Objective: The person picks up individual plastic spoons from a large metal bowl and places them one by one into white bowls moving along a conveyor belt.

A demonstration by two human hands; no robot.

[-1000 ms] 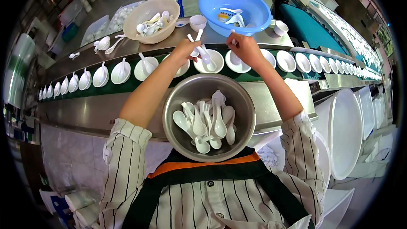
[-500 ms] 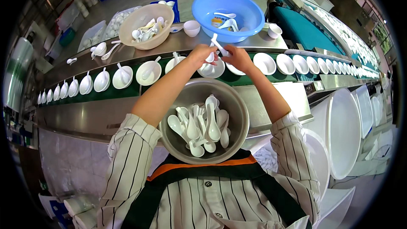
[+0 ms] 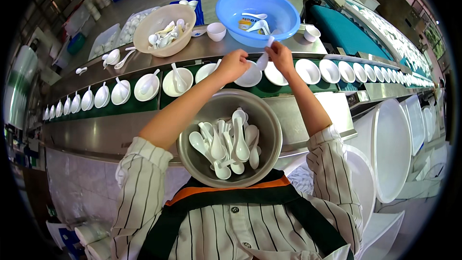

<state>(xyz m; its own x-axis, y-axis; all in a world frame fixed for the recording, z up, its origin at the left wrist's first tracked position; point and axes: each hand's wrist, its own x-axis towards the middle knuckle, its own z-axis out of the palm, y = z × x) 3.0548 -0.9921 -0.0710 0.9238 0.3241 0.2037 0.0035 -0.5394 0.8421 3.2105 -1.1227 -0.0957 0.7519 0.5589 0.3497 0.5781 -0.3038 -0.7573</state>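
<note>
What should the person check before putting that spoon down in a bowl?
1. Spoon held in right hand: ok, pinched at the fingertips.
2. Left hand out of the way: cannot tell, it sits right beside the spoon.
3. White bowl under the hands has no spoon in it: ok.
4. Bowl on the green belt: ok, in line with the others.
5. More spoons ready: ok, the metal bowl holds plenty.
</note>
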